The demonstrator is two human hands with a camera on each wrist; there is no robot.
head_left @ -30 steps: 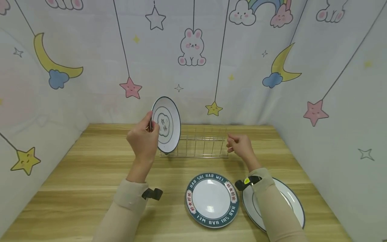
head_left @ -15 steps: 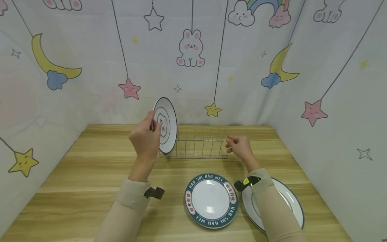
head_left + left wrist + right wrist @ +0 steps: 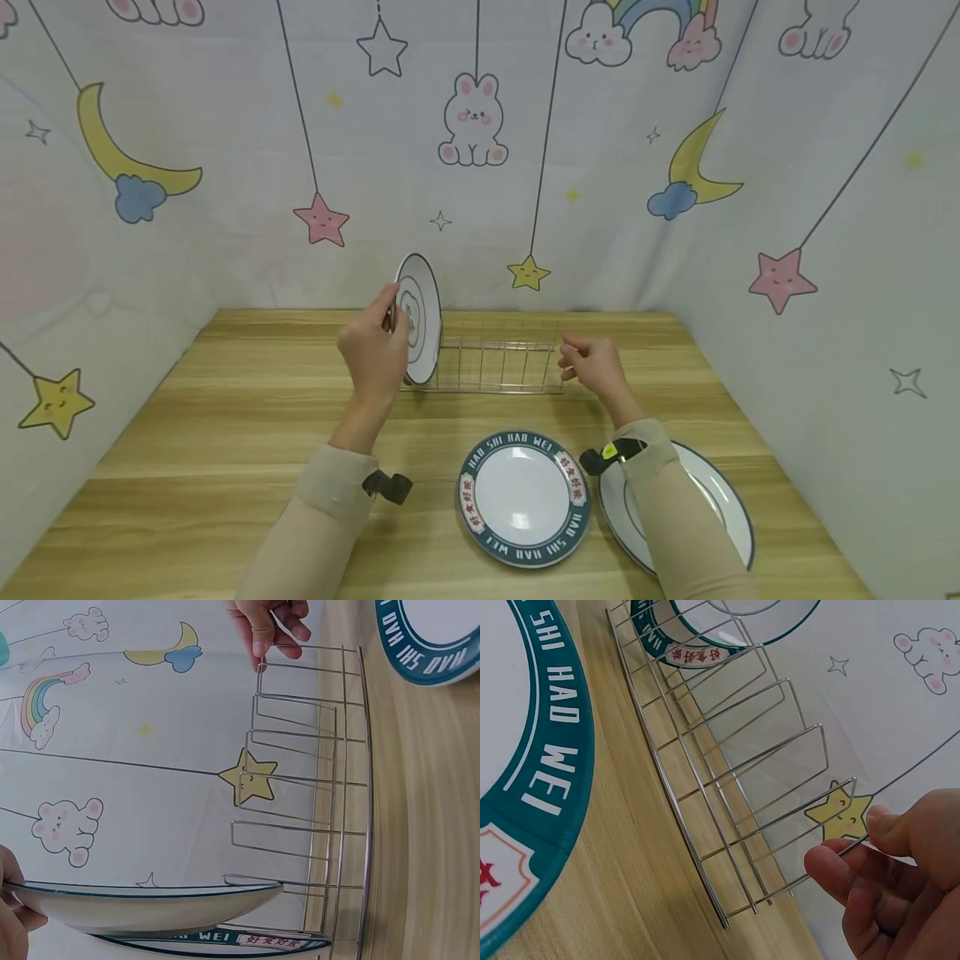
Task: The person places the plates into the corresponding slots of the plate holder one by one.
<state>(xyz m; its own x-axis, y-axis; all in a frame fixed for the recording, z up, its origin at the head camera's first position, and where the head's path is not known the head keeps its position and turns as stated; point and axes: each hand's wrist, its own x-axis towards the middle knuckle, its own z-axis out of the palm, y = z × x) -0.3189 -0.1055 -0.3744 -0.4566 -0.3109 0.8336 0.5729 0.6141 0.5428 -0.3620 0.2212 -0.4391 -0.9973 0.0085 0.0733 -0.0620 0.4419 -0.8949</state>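
Observation:
My left hand [image 3: 373, 350] grips the edge of a white plate with a thin dark blue rim [image 3: 426, 321]. The plate stands on edge at the left end of a wire dish rack [image 3: 491, 390]. In the left wrist view its lower edge overlaps the rack's end wires. Beyond it there, a green-rimmed plate [image 3: 270, 942] stands in the last slot, mostly hidden in the head view. At the opposite end, my right hand [image 3: 597, 367] pinches the rack's end wire between thumb and fingers, as the right wrist view shows.
A green-rimmed plate with lettering [image 3: 522, 498] lies flat on the wooden table [image 3: 187, 467] in front of the rack. To its right lies a larger white plate [image 3: 723, 492], partly under the right forearm. A printed curtain [image 3: 360, 150] hangs behind the table.
My left hand has moved right and slightly down with the white plate, which now turns more edge-on at the rack's left end. The right hand keeps its place on the rack.

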